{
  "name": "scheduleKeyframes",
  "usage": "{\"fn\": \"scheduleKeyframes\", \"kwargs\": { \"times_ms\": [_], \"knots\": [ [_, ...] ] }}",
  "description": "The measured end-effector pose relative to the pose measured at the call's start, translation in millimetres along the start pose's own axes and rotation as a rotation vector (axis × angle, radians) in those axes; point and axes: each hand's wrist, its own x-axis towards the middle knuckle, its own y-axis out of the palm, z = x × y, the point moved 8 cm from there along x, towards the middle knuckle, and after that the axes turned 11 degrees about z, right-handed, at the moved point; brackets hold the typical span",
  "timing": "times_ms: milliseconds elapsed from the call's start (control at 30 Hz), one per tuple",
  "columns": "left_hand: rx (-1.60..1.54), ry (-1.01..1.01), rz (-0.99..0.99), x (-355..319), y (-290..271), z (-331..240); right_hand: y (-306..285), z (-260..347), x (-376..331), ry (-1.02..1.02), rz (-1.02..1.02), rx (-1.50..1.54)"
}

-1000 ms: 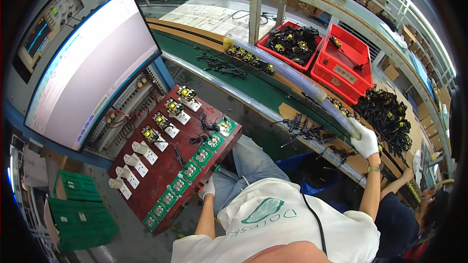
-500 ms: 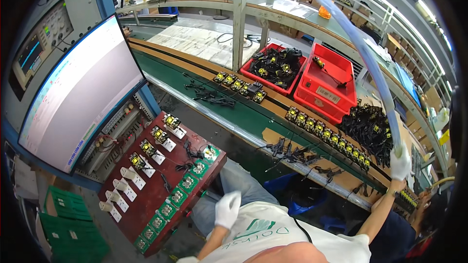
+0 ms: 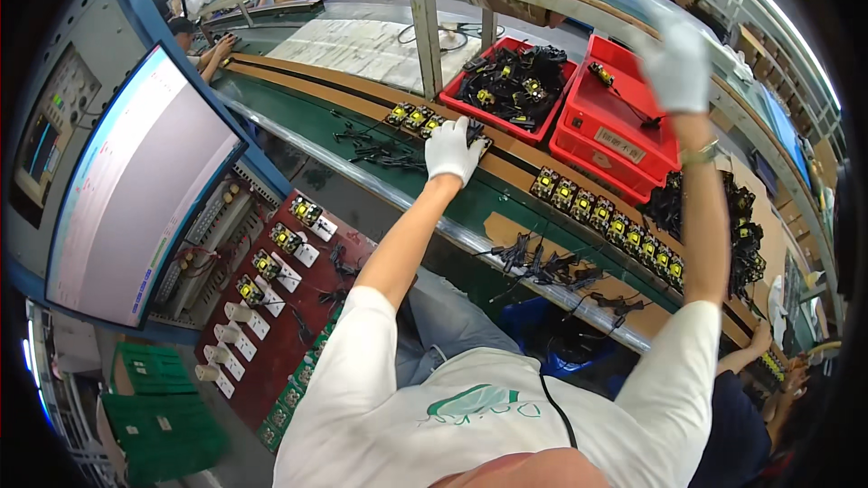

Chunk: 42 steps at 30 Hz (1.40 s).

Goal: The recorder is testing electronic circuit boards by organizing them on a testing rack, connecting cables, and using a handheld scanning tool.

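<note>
My left hand (image 3: 452,152), in a white glove, reaches over the conveyor to the near end of a short row of small circuit boards (image 3: 418,117) with yellow parts. Its fingers curl down on that end beside a black piece (image 3: 474,130); what they grip is mostly hidden. Black cables with plugs (image 3: 384,152) lie next to it on the green belt. My right hand (image 3: 676,68), also gloved, is raised in front of the red bins and smeared by motion, so its fingers and anything in them cannot be made out.
A longer row of boards (image 3: 608,217) runs along the conveyor. Red bins (image 3: 604,140) stand behind it, one heaped with black cabled parts (image 3: 515,81). At left are a monitor (image 3: 136,190) and a dark red fixture (image 3: 262,380) carrying several boards. Other people's hands show at both ends.
My left hand has moved from my lap up to the short board row. My right hand has swung up and left; the long translucent tube it held no longer shows clearly.
</note>
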Motion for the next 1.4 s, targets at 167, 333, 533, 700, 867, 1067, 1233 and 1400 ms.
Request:
{"fn": "scheduleKeyframes", "kwargs": {
  "times_ms": [167,333,533,700,867,1067,1233,1400],
  "knots": [
    [0.194,0.056,0.261,44,41,7,81,153,-99,0.17,0.569,0.967],
    [0.097,-0.121,0.384,64,53,40,164,185,-167,0.519,0.774,1.233],
    [-0.227,-0.262,0.353,55,54,75,235,187,-192,0.652,1.007,0.81],
    [-0.199,-0.354,0.618,42,71,71,263,210,-199,0.745,1.239,0.634],
    [0.076,-0.307,0.531,49,57,67,279,220,-208,0.907,1.2,0.725],
    [0.123,-0.319,0.17,57,39,90,293,231,-202,1.059,1.21,0.741],
    [0.157,-0.394,0.217,66,56,116,296,239,-191,1.126,1.168,0.767],
    [0.093,-0.431,0.41,81,78,134,299,237,-187,1.148,1.134,0.786]
  ]
}}
